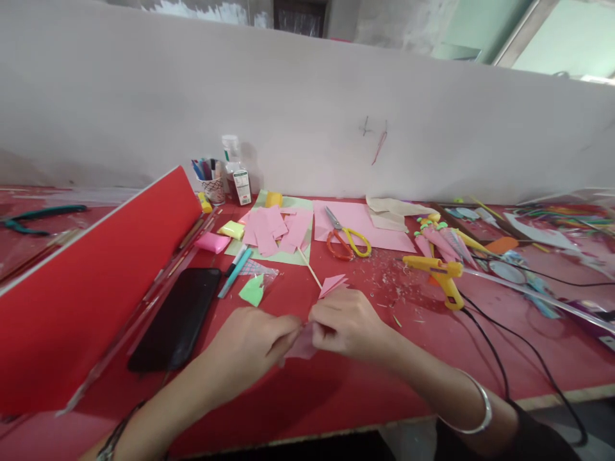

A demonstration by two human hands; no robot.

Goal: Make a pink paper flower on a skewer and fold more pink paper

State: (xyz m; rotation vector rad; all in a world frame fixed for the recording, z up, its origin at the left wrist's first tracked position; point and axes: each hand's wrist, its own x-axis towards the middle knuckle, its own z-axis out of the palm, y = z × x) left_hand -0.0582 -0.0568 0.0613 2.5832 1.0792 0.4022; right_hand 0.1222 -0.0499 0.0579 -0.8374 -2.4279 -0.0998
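My left hand (262,342) and my right hand (350,323) meet low over the red table, fingertips pinched together. Between them is a piece of pink paper (302,346), partly hidden by the fingers and a little blurred. Just beyond my right hand lie some folded pink paper pieces (332,283) and a thin wooden stick (310,267). A light green clay lump (252,291) sits on clear wrap past my left hand. Scissors (343,237) with red and yellow handles rest on a pink sheet (384,234) farther back.
A yellow glue gun (439,272) with a black cord lies to the right, near finished-looking pink cones (439,240). A black phone (177,320) and a leaning red board (96,294) are on the left. Pink paper strips (266,227), a bottle (239,179) and a pen cup (212,187) stand farther back.
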